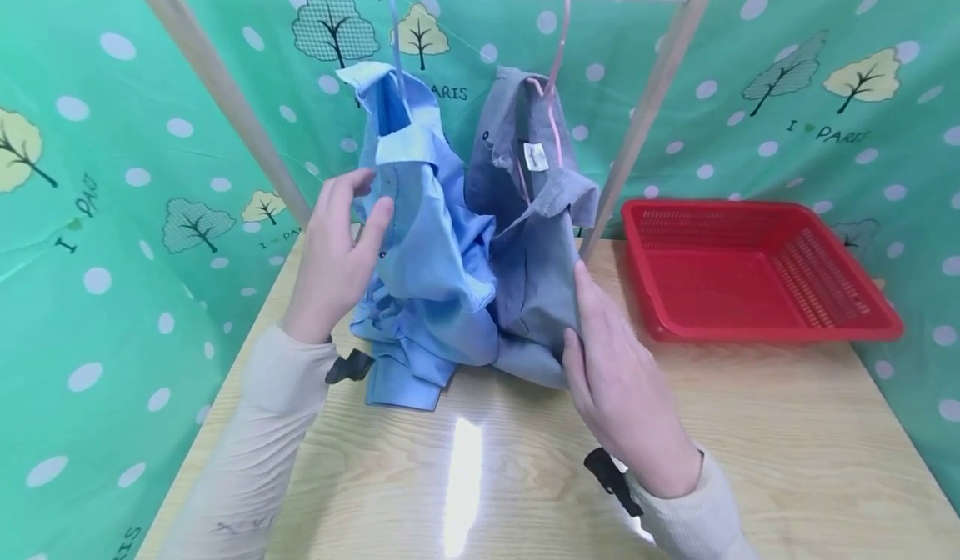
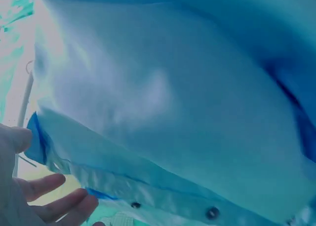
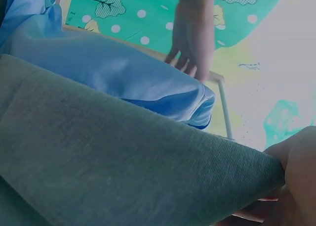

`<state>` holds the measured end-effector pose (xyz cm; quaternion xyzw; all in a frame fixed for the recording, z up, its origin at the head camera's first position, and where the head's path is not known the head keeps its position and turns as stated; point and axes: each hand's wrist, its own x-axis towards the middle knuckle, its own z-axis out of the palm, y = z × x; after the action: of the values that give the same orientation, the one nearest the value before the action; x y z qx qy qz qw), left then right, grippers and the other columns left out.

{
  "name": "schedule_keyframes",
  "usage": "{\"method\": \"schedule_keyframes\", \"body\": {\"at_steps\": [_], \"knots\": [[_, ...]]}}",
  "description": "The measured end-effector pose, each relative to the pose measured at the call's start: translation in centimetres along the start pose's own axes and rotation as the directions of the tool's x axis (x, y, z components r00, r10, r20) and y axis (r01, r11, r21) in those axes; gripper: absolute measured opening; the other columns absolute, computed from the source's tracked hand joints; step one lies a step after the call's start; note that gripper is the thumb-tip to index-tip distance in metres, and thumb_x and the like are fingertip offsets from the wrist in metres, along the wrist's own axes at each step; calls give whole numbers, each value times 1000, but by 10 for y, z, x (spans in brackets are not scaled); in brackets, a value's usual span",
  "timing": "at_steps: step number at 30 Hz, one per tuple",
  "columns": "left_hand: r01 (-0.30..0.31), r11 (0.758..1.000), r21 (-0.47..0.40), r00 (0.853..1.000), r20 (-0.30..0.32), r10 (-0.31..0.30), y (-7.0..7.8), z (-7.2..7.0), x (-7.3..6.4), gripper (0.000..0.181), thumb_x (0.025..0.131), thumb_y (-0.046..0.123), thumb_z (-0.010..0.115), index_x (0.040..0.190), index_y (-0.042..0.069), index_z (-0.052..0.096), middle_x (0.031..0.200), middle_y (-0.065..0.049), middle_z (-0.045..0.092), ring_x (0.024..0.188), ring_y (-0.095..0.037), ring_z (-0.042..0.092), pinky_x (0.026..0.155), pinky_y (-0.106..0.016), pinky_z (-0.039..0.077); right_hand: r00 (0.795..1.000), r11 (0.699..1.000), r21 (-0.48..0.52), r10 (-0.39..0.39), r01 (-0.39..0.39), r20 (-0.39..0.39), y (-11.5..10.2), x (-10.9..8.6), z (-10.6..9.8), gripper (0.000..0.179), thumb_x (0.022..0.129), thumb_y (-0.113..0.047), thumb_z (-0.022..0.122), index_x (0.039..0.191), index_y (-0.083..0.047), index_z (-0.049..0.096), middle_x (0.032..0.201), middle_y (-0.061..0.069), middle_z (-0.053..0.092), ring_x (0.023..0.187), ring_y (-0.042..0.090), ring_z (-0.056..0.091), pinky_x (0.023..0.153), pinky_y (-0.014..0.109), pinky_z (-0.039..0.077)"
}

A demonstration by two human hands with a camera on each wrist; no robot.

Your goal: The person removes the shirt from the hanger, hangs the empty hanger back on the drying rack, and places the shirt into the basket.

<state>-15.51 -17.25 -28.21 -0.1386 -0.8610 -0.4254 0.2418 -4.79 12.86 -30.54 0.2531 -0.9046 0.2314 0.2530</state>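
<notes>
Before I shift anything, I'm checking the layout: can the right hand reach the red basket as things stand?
Probably yes: once the right hand lets go of the gray shirt, nothing visible blocks its way to the red basket.

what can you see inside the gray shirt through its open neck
Inside the gray shirt, a white label and part of the pink hanger show. The rest of the hanger and the shirt's lower inside cannot be seen; the front fabric covers them.
</notes>
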Motion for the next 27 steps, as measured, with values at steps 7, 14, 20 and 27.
{"method": "schedule_keyframes", "body": {"at_steps": [7, 14, 20, 27], "knots": [[8, 996, -84, 1000, -27, -10, 6, 2, 31, 45, 106, 33, 42, 138, 2, 51, 133, -14, 54, 124, -23, 51, 109, -40, 41, 999, 999, -13, -34, 34, -42, -2, -6, 3, 67, 96, -8, 46, 157, -2, 19, 133, 22, 56, 117, 31, 57, 95, 50, 53], [15, 990, -141, 999, -39, -21, 14, -4, 48, 45, 108, 31, 34, 133, 0, 56, 134, -15, 57, 127, -23, 50, 110, -34, 38, 999, 999, -28, -39, 38, -38, -5, -8, 3, 64, 97, -10, 41, 157, -2, 21, 128, 20, 59, 116, 29, 58, 94, 47, 54], [135, 962, -238, 990, 69, -122, 20, -5, 63, 55, 108, 44, 28, 138, 7, 54, 141, -10, 55, 135, -16, 46, 116, -28, 31, 999, 998, -37, -48, 47, -21, -4, -4, 1, 67, 96, -8, 44, 157, -3, 19, 132, 20, 57, 118, 29, 58, 95, 46, 54], [207, 915, -347, 974, 162, -159, 27, 0, 74, 58, 107, 45, 29, 144, 5, 49, 140, -16, 55, 133, -20, 47, 117, -30, 30, 996, 996, -45, -77, 75, -39, -4, 0, 1, 63, 97, -7, 40, 156, 1, 19, 126, 21, 59, 113, 29, 60, 92, 46, 55]]}}
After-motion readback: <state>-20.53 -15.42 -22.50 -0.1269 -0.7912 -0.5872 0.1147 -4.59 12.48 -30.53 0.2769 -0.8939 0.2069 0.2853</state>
